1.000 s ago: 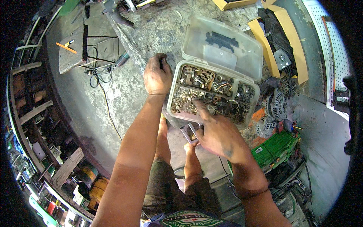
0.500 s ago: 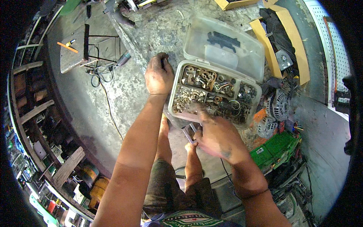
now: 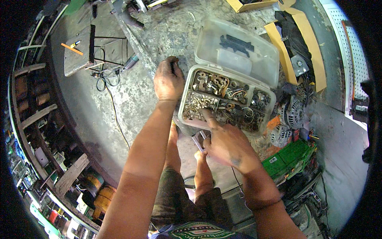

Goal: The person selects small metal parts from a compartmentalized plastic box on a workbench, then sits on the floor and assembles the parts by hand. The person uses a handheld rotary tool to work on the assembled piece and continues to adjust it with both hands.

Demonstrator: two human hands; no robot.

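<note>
A clear plastic compartment box (image 3: 185, 116) stands on the stained worktop, its lid (image 3: 262, 47) folded back on the far side. Small metal fasteners and fittings (image 3: 201, 102) fill its sections. My right hand (image 3: 232, 145) reaches over the near edge, index finger pointing into the near-left compartment among the small silver pieces. Its other fingers are curled round a narrow silver metal piece (image 3: 197, 142), whose kind I cannot make out. My left hand (image 3: 169, 81) rests on the worktop just left of the box, fingers curled; what they hold, if anything, is hidden.
An open cardboard box (image 3: 310, 44) with dark contents stands at the far right. Alternator-like metal parts (image 3: 292, 113) and a green crate (image 3: 288, 159) lie to the right. Leftward are a small stool (image 3: 78, 59), a cable (image 3: 113, 107) on the floor and a cluttered shelf (image 3: 36, 119).
My right index finger was blurred over the near-left compartment and now shows sharply, its tip among the small pieces. My left hand stays beside the box. The whole view has shifted slightly.
</note>
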